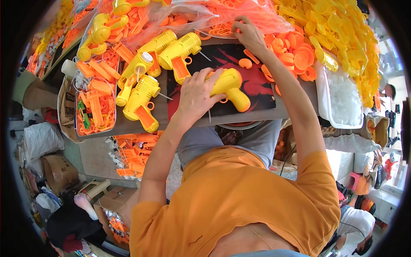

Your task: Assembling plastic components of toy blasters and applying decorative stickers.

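Observation:
My left hand (195, 94) is wrapped over a yellow toy gun (234, 89), its thumb and fingers around the body, above a black and red mat (261, 100). The toy's rounded end and grip point to the right. My right hand (249, 35) is stretched to the far side, its fingers curled down at small orange parts (220, 29) by a clear plastic bag (252, 13). Its fingertips are partly hidden, and what they pinch is too small to make out. A round orange piece (245, 63) lies beneath my right wrist.
Several yellow toy guns (142, 96) with thin metal shafts lie left of the mat. A tray of orange parts (96, 103) stands at the left edge. Orange cups (295, 51), a yellow heap (338, 38) and a white tub (342, 98) fill the right. Other people sit nearby.

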Tool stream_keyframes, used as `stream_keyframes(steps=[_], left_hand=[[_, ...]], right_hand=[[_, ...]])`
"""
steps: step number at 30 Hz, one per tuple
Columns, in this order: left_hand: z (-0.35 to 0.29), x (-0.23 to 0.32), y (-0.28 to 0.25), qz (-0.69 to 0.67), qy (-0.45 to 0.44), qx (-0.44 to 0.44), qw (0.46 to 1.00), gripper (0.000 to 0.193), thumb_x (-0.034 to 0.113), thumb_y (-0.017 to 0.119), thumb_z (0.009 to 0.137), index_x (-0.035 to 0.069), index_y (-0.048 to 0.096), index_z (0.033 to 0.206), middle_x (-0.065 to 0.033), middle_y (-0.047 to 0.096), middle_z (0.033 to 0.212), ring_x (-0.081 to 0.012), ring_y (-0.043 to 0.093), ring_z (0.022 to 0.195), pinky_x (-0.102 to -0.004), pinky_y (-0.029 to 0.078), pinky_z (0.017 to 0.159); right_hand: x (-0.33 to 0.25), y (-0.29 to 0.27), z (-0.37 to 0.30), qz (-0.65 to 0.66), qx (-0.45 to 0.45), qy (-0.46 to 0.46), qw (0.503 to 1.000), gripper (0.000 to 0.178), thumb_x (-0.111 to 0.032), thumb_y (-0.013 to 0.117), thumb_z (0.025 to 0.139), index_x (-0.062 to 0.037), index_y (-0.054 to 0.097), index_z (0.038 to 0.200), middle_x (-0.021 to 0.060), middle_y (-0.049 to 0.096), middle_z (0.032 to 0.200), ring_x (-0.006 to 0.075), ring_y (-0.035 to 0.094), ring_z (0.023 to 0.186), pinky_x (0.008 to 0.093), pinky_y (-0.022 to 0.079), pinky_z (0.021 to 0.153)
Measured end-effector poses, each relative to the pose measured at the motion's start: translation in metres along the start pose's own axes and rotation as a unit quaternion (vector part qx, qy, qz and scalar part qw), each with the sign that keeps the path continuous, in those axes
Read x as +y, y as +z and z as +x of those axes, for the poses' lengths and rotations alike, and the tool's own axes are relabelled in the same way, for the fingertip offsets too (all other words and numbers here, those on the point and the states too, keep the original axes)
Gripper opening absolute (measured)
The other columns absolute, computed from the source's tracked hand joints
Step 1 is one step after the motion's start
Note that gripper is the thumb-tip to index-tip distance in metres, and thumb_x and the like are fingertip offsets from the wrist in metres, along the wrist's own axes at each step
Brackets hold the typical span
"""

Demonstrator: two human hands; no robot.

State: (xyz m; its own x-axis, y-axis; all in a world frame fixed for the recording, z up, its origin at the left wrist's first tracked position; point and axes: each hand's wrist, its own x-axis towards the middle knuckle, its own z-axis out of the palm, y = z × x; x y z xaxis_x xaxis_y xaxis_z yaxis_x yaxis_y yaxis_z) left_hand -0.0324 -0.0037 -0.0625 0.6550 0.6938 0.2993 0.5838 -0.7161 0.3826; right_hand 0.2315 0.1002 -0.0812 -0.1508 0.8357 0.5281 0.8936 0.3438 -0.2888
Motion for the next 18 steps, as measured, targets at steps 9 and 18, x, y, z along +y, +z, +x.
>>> stream_keyframes(steps=[9, 18], left_hand=[[0.053, 0.009, 0.021, -0.274, 0.01, 0.147, 0.95, 0.056, 0.031, 0.072, 0.082, 0.002, 0.053, 0.125, -0.0175, 0.059, 0.109, -0.0272, 0.061, 0.095, -0.0357, 0.049, 0.083], [0.059, 0.021, 0.007, -0.321, -0.02, 0.002, 0.947, 0.021, 0.019, 0.064, 0.088, -0.001, 0.069, 0.094, -0.0076, 0.068, 0.08, -0.0231, 0.063, 0.079, -0.0336, 0.049, 0.075]], right_hand=[[-0.072, -0.073, -0.058, 0.608, 0.01, 0.359, 0.708, 0.016, -0.02, 0.069, 0.088, -0.0076, 0.06, 0.087, -0.0025, 0.058, 0.072, 0.0053, 0.055, 0.06, 0.0166, 0.045, 0.056], [-0.097, -0.097, -0.094, 0.303, -0.044, 0.173, 0.936, 0.016, -0.015, 0.069, 0.086, -0.0016, 0.061, 0.091, 0.0003, 0.06, 0.077, 0.0058, 0.055, 0.07, 0.0218, 0.047, 0.061]])
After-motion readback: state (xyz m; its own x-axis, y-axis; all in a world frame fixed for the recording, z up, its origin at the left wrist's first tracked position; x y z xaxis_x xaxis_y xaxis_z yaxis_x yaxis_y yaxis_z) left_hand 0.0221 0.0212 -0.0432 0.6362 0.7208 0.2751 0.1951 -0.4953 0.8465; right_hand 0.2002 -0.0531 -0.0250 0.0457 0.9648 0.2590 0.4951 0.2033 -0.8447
